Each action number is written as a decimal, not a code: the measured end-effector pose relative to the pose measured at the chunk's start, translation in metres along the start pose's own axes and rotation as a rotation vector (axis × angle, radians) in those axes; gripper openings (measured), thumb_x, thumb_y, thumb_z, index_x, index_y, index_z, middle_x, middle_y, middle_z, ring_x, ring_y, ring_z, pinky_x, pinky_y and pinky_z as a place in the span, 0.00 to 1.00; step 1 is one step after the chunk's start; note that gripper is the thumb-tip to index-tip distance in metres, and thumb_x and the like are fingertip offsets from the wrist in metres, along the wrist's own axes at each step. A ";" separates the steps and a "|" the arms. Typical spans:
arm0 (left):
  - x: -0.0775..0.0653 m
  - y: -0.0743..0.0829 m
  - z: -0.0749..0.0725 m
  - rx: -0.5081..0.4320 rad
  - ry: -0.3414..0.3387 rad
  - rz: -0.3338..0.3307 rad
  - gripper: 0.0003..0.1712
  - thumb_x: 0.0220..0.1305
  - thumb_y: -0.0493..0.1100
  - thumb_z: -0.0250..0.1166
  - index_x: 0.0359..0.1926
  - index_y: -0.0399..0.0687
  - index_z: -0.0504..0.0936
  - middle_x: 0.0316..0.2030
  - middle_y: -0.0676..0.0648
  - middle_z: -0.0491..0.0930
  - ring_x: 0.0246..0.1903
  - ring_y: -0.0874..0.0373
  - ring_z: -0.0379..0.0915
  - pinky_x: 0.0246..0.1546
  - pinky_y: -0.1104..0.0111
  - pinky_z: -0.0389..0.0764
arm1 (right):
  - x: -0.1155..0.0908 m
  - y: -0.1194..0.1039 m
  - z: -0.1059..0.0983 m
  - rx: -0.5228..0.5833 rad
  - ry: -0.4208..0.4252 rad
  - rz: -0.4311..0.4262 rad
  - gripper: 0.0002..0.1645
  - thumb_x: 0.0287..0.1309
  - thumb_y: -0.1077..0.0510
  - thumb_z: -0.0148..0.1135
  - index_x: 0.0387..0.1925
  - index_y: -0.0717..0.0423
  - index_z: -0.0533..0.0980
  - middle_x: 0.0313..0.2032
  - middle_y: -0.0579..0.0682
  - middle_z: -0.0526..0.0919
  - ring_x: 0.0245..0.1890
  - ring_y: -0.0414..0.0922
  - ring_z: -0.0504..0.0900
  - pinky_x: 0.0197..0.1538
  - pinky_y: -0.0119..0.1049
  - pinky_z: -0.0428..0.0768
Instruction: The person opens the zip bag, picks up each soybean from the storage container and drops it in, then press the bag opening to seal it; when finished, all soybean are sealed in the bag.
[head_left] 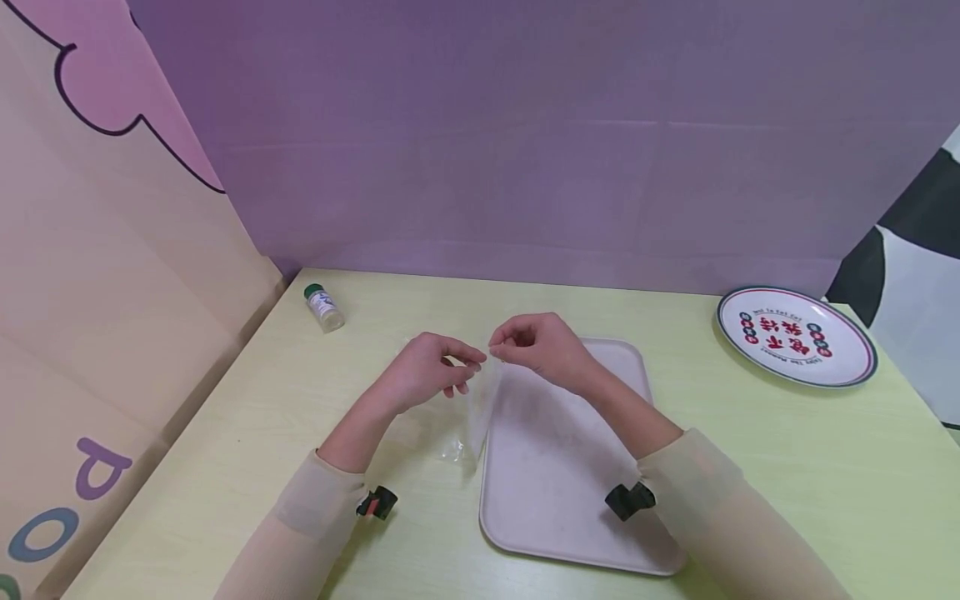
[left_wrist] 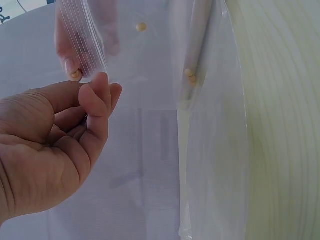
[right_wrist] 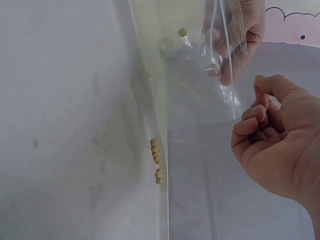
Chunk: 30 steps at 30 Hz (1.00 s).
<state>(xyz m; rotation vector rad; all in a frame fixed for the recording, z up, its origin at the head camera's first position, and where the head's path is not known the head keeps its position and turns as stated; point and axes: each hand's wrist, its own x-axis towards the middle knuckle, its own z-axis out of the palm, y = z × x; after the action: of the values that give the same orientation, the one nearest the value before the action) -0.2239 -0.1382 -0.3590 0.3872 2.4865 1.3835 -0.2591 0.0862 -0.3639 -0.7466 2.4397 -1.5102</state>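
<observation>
A clear zip-lock bag (left_wrist: 212, 145) hangs from my left hand (head_left: 431, 371), whose thumb and fingers pinch it near the ribbed zip edge. One round yellow soybean (left_wrist: 141, 27) shows within the bag's outline. My right hand (head_left: 546, 350) is at the zip edge, close to the left fingertips, and pinches a small yellow soybean (left_wrist: 76, 74) between thumb and forefinger. Below the hands lies a pale rectangular tray (head_left: 570, 475), overlapped by the bag in the head view. Several soybeans (right_wrist: 155, 152) sit in a row along the tray's edge in the right wrist view.
At the back left of the table a small clear bottle (head_left: 324, 308) with a green cap lies on its side. An oval white plate (head_left: 797, 337) with red lettering is at the back right. A purple wall (head_left: 525, 167) rises behind the table.
</observation>
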 end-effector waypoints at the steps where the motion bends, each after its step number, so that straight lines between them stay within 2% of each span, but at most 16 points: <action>1: 0.000 0.000 0.000 -0.001 0.000 0.002 0.15 0.70 0.36 0.64 0.55 0.40 0.86 0.48 0.41 0.85 0.35 0.40 0.83 0.39 0.49 0.83 | 0.000 0.000 0.001 -0.003 -0.007 0.000 0.06 0.64 0.58 0.69 0.40 0.56 0.86 0.28 0.51 0.79 0.30 0.46 0.74 0.33 0.36 0.74; 9: 0.000 -0.001 0.000 -0.001 0.008 0.010 0.15 0.69 0.35 0.64 0.54 0.40 0.86 0.46 0.40 0.85 0.31 0.45 0.83 0.39 0.50 0.83 | 0.000 0.001 0.002 -0.020 -0.057 0.010 0.08 0.63 0.60 0.68 0.41 0.60 0.85 0.26 0.49 0.77 0.30 0.46 0.73 0.33 0.36 0.72; 17: 0.002 -0.002 0.001 0.005 0.016 0.011 0.14 0.69 0.35 0.65 0.53 0.42 0.87 0.45 0.44 0.86 0.26 0.53 0.81 0.38 0.51 0.84 | -0.001 0.001 0.003 0.003 -0.070 -0.007 0.08 0.63 0.59 0.69 0.41 0.59 0.85 0.26 0.49 0.76 0.30 0.46 0.72 0.32 0.35 0.71; 21: 0.001 -0.002 0.001 0.010 0.016 0.010 0.14 0.69 0.35 0.64 0.54 0.42 0.87 0.45 0.44 0.86 0.26 0.54 0.81 0.38 0.50 0.83 | -0.002 0.000 0.003 -0.016 -0.040 -0.008 0.08 0.65 0.57 0.68 0.41 0.57 0.85 0.30 0.51 0.80 0.33 0.49 0.75 0.35 0.37 0.74; 25: 0.000 -0.002 0.000 0.014 0.013 0.010 0.15 0.69 0.35 0.64 0.55 0.42 0.86 0.47 0.42 0.85 0.28 0.51 0.82 0.40 0.48 0.83 | -0.001 0.002 0.001 -0.023 0.026 -0.008 0.09 0.67 0.54 0.66 0.42 0.55 0.85 0.36 0.53 0.84 0.39 0.55 0.79 0.42 0.42 0.78; 30: 0.000 -0.001 0.000 0.025 0.015 0.017 0.14 0.69 0.36 0.64 0.54 0.44 0.87 0.47 0.42 0.85 0.27 0.52 0.82 0.39 0.50 0.83 | 0.002 0.007 -0.003 -0.011 0.093 0.007 0.10 0.69 0.53 0.65 0.44 0.54 0.85 0.39 0.50 0.85 0.41 0.59 0.78 0.44 0.43 0.77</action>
<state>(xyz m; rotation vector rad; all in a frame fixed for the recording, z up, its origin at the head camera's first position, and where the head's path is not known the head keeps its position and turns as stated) -0.2242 -0.1389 -0.3601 0.4061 2.5208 1.3673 -0.2640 0.0898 -0.3686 -0.6845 2.5164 -1.5634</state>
